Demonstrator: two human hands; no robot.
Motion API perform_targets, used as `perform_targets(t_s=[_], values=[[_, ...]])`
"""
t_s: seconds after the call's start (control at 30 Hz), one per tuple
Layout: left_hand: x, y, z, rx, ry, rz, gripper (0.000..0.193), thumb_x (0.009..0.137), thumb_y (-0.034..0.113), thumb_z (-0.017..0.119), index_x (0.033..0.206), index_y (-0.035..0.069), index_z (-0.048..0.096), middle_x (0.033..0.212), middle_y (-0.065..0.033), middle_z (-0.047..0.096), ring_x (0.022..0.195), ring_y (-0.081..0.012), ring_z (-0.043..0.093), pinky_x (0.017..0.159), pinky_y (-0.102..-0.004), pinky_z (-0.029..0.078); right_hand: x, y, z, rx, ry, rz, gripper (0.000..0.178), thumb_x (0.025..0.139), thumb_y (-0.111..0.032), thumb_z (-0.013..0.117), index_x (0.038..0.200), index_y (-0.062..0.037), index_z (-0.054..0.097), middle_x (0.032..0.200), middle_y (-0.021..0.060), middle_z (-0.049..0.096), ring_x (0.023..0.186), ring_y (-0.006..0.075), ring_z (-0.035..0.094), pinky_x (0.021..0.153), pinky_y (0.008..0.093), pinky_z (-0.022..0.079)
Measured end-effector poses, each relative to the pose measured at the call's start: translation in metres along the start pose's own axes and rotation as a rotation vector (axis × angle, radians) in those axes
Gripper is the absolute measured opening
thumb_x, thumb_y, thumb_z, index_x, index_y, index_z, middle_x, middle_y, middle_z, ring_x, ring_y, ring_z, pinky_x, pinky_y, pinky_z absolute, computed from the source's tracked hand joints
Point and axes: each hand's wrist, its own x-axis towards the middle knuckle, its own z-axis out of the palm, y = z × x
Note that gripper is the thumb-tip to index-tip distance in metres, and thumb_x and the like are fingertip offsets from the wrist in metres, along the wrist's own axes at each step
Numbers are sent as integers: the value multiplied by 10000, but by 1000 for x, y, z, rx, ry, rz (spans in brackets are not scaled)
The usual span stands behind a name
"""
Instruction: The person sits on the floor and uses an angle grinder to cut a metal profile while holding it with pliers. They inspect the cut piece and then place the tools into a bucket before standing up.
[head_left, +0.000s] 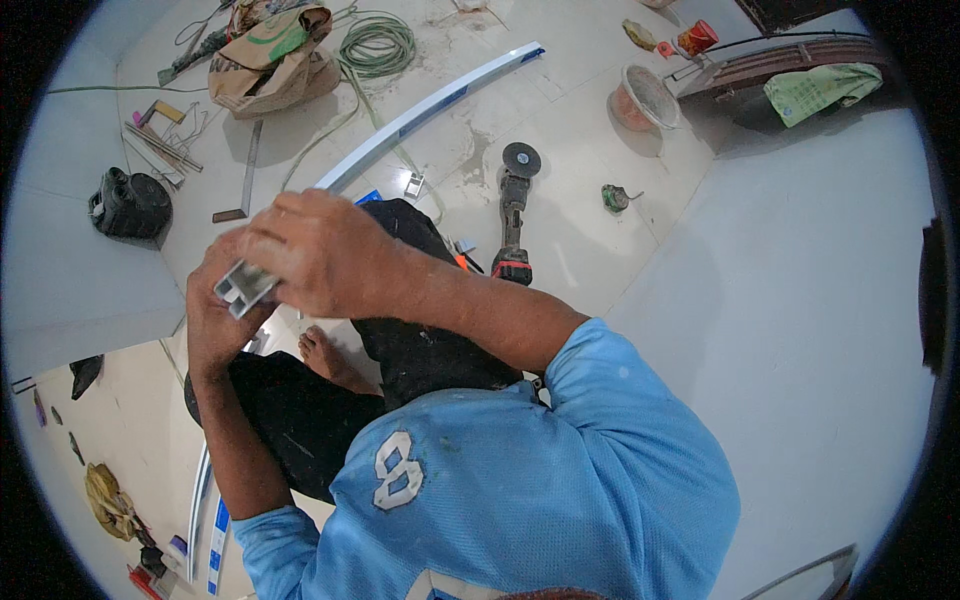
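My left hand [212,310] is closed around a short silver piece of metal channel [246,288], whose hollow cut end shows. My right hand [325,255] grips the same piece from the other side, its fingers bent over the top. Both hands meet above my bent knees. Behind them a long white metal profile [430,108] with blue film stretches over the floor; part of it is hidden by my hands. A small cut-off piece of channel [414,185] lies on the floor beyond my right hand.
A cordless angle grinder [514,205] lies right of my knee. Beyond are a coiled green hose [377,45], a brown sack [275,65] and a bucket [642,98]. A black vacuum-like unit [130,203] stands at left, near a steel square [245,180]. More strips [216,545] lie lower left.
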Motion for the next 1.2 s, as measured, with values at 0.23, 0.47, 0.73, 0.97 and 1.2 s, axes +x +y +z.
perform_targets(t_s=[0.23, 0.47, 0.73, 0.97, 1.2], values=[[-6, -13, -23, 101, 161, 41, 724, 789, 340, 880, 1426, 68, 668, 1477, -200, 640, 1406, -388, 577, 1203, -507, 414, -15, 115, -55, -61, -195, 397, 464, 738, -367, 886, 936, -9, 669, 956, 191, 644, 937, 375, 633, 849, 499, 507], [-44, -41, -41, 70, 90, -105, 626, 804, 281, 876, 1366, 65, 703, 1340, -178, 721, 1262, -346, 675, 1111, -471, 503, -134, 207, -50, -268, -517, 664, 576, 790, -325, 882, 1251, -26, 706, 1247, 211, 716, 1160, 385, 678, 1029, 494, 517], [-23, -38, 6, 285, -229, -151, 585, 730, 316, 868, 1248, 60, 770, 1052, -178, 797, 1038, -375, 752, 916, -497, 591, -293, 267, 43, -390, -587, 741, 481, 935, -287, 782, 1308, 4, 694, 1273, 198, 723, 1189, 356, 682, 1006, 474, 537], [-35, -36, 1, 257, -185, -194, 509, 753, 260, 851, 1209, 45, 775, 1009, -228, 772, 1006, -421, 746, 880, -525, 593, -278, 271, 89, -523, -702, 778, 469, 972, -294, 734, 1321, 15, 682, 1278, 201, 716, 1196, 335, 676, 1024, 460, 529], [-27, -31, -9, 347, -426, -325, 549, 766, 317, 887, 1235, 50, 782, 1134, -217, 779, 1080, -412, 743, 927, -522, 583, -273, 282, 121, -561, -742, 824, 462, 1009, -302, 686, 1334, 26, 670, 1283, 204, 709, 1203, 314, 670, 1042, 446, 520]])
